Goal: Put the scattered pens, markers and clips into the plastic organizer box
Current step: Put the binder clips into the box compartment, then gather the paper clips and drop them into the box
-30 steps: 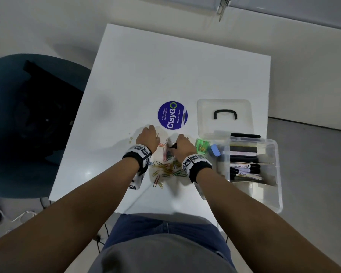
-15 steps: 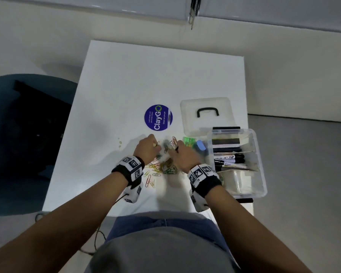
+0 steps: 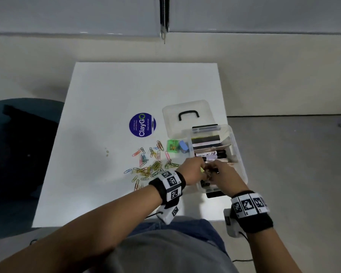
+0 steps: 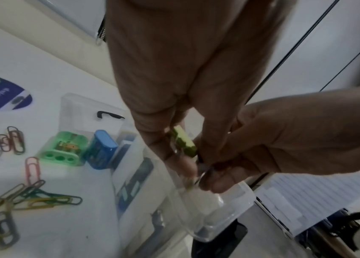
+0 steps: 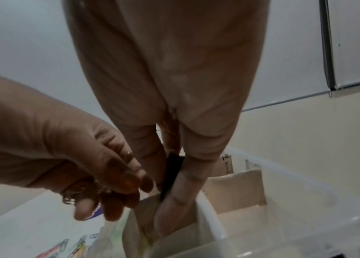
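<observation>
Both hands meet over the near end of the clear plastic organizer box (image 3: 241, 154): the left hand (image 3: 193, 171) pinches a small yellow-green clip (image 4: 184, 143), and the right hand (image 3: 225, 175) pinches a small black clip (image 5: 172, 172) just beside it. Black markers (image 3: 211, 154) lie in the box beyond the fingers. Coloured paper clips (image 3: 150, 164) lie scattered on the white table (image 3: 106, 115) left of the left hand.

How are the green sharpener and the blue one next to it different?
The green sharpener is wider, with three round holes along its front; the blue sharpener is narrower, and no holes show. The green one lies farther from the organizer box; the blue one is right beside its wall. Both are see-through plastic and still on the table.
</observation>
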Action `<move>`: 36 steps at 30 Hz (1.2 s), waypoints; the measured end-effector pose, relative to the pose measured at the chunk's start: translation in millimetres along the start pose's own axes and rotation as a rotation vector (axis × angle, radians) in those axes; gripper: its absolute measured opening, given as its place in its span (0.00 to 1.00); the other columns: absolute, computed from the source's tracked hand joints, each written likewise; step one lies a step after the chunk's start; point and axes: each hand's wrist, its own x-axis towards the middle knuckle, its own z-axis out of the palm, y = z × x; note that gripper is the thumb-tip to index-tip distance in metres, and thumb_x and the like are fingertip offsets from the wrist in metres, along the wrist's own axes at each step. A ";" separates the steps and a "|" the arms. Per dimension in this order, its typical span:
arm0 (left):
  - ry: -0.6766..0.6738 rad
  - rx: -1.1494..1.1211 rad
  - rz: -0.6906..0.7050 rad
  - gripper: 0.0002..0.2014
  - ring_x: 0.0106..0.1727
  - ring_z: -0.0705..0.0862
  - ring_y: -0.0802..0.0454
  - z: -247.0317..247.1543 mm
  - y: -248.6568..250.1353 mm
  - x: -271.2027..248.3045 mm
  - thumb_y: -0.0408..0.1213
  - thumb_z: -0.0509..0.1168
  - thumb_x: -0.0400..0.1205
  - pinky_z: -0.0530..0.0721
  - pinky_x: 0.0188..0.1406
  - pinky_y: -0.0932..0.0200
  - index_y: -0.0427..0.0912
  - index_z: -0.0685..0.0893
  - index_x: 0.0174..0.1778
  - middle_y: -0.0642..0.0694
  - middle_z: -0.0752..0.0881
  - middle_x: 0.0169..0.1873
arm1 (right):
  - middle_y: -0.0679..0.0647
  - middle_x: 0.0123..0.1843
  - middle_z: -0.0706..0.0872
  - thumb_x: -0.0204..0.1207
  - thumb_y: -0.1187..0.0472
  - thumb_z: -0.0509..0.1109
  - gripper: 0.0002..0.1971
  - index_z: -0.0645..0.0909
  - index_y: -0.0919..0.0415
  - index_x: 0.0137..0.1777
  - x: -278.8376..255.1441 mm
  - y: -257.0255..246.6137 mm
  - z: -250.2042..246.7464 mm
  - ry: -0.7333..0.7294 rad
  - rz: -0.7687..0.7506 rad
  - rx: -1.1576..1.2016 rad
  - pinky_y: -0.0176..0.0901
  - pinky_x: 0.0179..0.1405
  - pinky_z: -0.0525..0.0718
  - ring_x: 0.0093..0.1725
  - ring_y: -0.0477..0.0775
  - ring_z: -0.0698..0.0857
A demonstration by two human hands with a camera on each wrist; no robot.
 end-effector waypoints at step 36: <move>0.305 0.360 -0.221 0.24 0.61 0.77 0.35 -43.6 -123.4 83.1 0.43 0.68 0.76 0.80 0.57 0.43 0.42 0.72 0.68 0.36 0.74 0.61 | 0.51 0.48 0.88 0.82 0.54 0.59 0.11 0.82 0.56 0.50 133.8 -113.8 60.2 -0.197 -0.280 -1.301 0.80 0.78 0.41 0.59 0.60 0.83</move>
